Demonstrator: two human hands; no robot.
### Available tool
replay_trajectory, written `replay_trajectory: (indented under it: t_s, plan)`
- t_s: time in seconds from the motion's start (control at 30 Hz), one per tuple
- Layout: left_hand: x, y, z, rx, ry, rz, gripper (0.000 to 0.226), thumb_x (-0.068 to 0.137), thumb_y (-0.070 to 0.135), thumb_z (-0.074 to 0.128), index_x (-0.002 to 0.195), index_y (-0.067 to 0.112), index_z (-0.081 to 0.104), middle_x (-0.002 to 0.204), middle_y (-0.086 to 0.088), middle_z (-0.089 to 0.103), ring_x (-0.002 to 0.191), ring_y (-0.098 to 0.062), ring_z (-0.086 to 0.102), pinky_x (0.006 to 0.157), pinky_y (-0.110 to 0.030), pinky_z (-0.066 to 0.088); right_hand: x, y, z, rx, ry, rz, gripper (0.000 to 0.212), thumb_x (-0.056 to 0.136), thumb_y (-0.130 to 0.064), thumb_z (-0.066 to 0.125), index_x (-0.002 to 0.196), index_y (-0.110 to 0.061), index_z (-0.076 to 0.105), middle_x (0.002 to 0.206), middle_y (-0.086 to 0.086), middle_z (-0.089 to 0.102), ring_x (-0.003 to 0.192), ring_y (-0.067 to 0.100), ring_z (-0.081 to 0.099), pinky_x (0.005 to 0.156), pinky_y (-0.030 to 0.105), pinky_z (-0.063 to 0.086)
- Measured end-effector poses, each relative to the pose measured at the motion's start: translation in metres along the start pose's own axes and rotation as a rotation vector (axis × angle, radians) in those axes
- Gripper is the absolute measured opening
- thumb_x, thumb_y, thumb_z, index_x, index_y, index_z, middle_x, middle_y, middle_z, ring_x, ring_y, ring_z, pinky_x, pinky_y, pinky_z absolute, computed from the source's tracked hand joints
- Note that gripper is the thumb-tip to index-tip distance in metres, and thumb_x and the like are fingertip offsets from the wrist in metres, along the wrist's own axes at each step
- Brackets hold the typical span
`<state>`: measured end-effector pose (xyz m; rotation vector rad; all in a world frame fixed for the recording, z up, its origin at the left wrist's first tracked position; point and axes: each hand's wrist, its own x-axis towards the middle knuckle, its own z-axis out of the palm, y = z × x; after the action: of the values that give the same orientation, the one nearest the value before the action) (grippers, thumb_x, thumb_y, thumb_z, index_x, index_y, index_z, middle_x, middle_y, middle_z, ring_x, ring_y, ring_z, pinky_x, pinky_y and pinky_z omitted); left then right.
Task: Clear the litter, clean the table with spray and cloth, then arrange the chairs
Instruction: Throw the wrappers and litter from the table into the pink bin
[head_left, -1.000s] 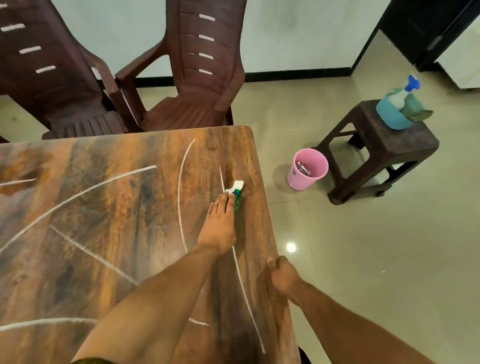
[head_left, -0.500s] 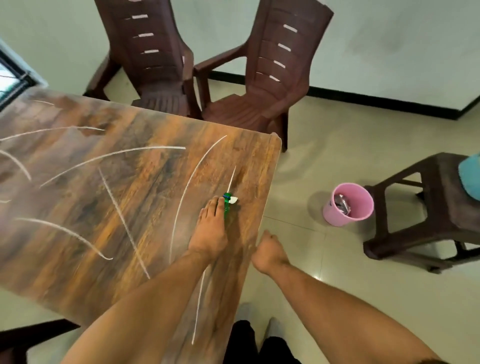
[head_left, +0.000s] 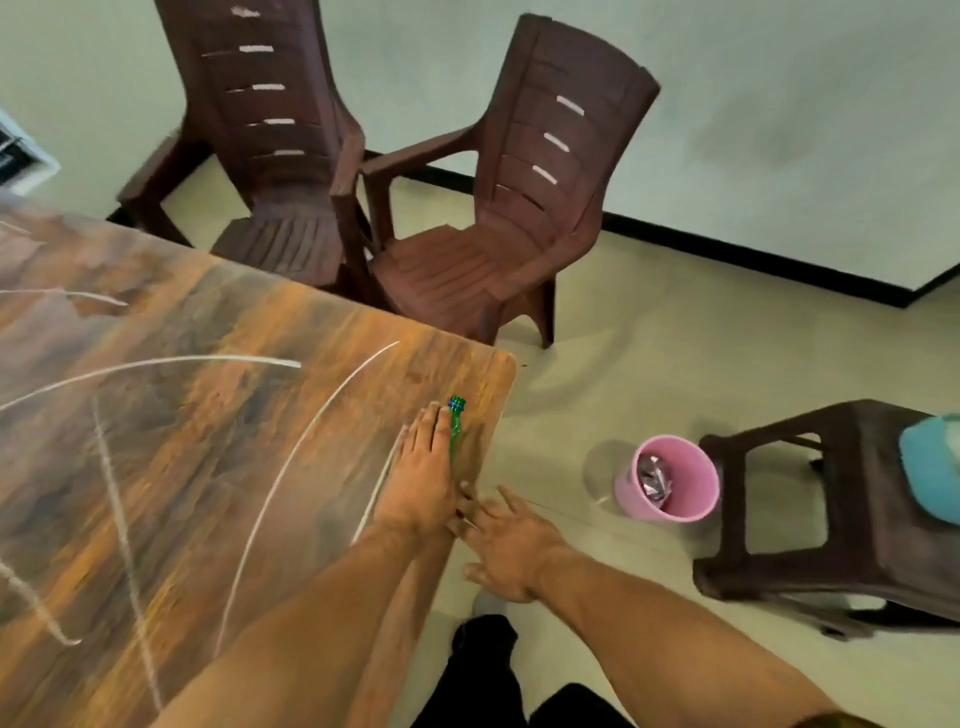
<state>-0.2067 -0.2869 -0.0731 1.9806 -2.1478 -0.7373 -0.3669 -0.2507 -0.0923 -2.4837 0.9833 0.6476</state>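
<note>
A small green piece of litter (head_left: 456, 415) lies near the right edge of the wood-patterned table (head_left: 208, 415). My left hand (head_left: 423, 478) rests flat on the tabletop with straight fingers, its right side touching the litter. At the table's edge, next to my left wrist, my right hand (head_left: 511, 545) is held palm down with its fingers spread and nothing in it. On the floor to the right stands a pink bin (head_left: 691, 478) with a crumpled wrapper inside.
Two brown plastic chairs (head_left: 280, 156) (head_left: 519, 234) stand at the table's far side. A dark stool (head_left: 841, 519) at the right carries a blue spray bottle (head_left: 932, 467), partly cut off. White curved streaks cross the tabletop. My legs show below.
My left hand has slid the green litter closer to the table's right edge. My right hand went from a loose fist to spread fingers and moved up beside my left wrist.
</note>
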Motion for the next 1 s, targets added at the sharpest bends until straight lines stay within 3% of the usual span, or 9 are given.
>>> replay_trajectory:
  t_s: [0.1,0.27,0.43,0.57,0.67,0.73,0.83,0.93,1.0]
  plan:
    - [0.048,0.042,0.009,0.015,-0.009,0.094,0.088,0.092,0.006,0.049,0.161,0.011,-0.005,0.17,-0.007,-0.006,0.157,-0.023,-0.006,0.126,-0.035,-0.007,-0.015,0.057,-0.004,-0.027,0.082,0.017,0.067,0.104,-0.045,0.034,0.16,-0.017,0.01,0.168,0.007,0.003,0.155,0.021,-0.004,0.125,0.049,-0.002]
    - [0.097,0.111,0.04,0.01,-0.115,0.194,0.085,0.088,-0.001,0.043,0.161,0.008,0.0,0.17,-0.01,-0.001,0.157,-0.026,-0.002,0.127,-0.035,-0.003,-0.07,0.164,0.005,0.184,0.149,0.321,0.063,0.105,-0.044,0.029,0.16,-0.017,0.013,0.169,0.006,-0.001,0.155,0.021,-0.004,0.122,0.043,-0.005]
    - [0.139,0.201,0.108,-0.063,-0.247,0.139,0.088,0.086,-0.001,0.045,0.161,0.007,0.0,0.17,-0.009,0.003,0.156,-0.024,0.002,0.128,-0.035,0.005,-0.109,0.273,0.045,0.562,0.267,0.725,0.061,0.104,-0.049,0.029,0.156,-0.017,0.024,0.159,0.009,0.036,0.146,0.028,0.032,0.12,0.047,0.028]
    - [0.173,0.254,0.186,-0.123,-0.334,0.013,0.087,0.085,-0.002,0.044,0.16,0.004,0.001,0.169,-0.012,0.006,0.156,-0.024,0.002,0.128,-0.035,0.008,-0.1,0.332,0.095,0.766,0.196,0.69,0.061,0.104,-0.05,0.027,0.156,-0.019,0.025,0.156,0.012,0.04,0.145,0.031,0.036,0.117,0.049,0.034]
    - [0.204,0.275,0.254,-0.135,-0.386,-0.025,0.083,0.087,0.001,0.047,0.159,0.002,0.005,0.168,-0.014,0.012,0.156,-0.025,0.008,0.127,-0.033,0.008,-0.079,0.367,0.143,1.095,0.206,0.684,0.057,0.104,-0.047,0.033,0.155,-0.024,0.028,0.156,0.01,0.041,0.141,0.03,0.041,0.118,0.046,0.033]
    - [0.223,0.283,0.298,-0.14,-0.42,-0.014,0.082,0.089,0.005,0.051,0.159,0.001,0.008,0.167,-0.016,0.016,0.155,-0.026,0.012,0.127,-0.031,0.008,-0.066,0.39,0.173,1.436,0.25,0.788,0.052,0.105,-0.041,0.039,0.155,-0.027,0.031,0.155,0.008,0.043,0.138,0.03,0.045,0.116,0.046,0.037]
    - [0.241,0.293,0.358,-0.184,-0.507,0.016,0.085,0.091,0.008,0.057,0.16,0.004,0.007,0.167,-0.014,0.015,0.155,-0.026,0.013,0.127,-0.033,0.012,-0.055,0.422,0.215,1.889,0.245,0.977,0.038,0.106,-0.034,0.044,0.142,-0.024,0.048,0.133,0.007,0.062,0.112,0.027,0.063,0.088,0.037,0.058]
    - [0.253,0.294,0.408,-0.317,-0.586,-0.015,0.084,0.092,0.004,0.051,0.162,0.01,0.004,0.168,-0.012,0.015,0.154,-0.026,0.018,0.125,-0.04,0.022,-0.048,0.448,0.254,2.142,0.187,1.057,0.031,0.102,-0.04,0.048,0.125,-0.024,0.062,0.108,0.002,0.075,0.095,0.023,0.072,0.078,0.038,0.06]
    - [0.258,0.292,0.439,-0.399,-0.629,-0.064,0.083,0.091,0.006,0.048,0.162,0.011,0.005,0.167,-0.012,0.02,0.154,-0.025,0.022,0.124,-0.042,0.025,-0.04,0.46,0.278,2.266,0.178,1.124,0.028,0.099,-0.04,0.053,0.118,-0.024,0.066,0.103,0.002,0.076,0.096,0.021,0.071,0.073,0.036,0.057]
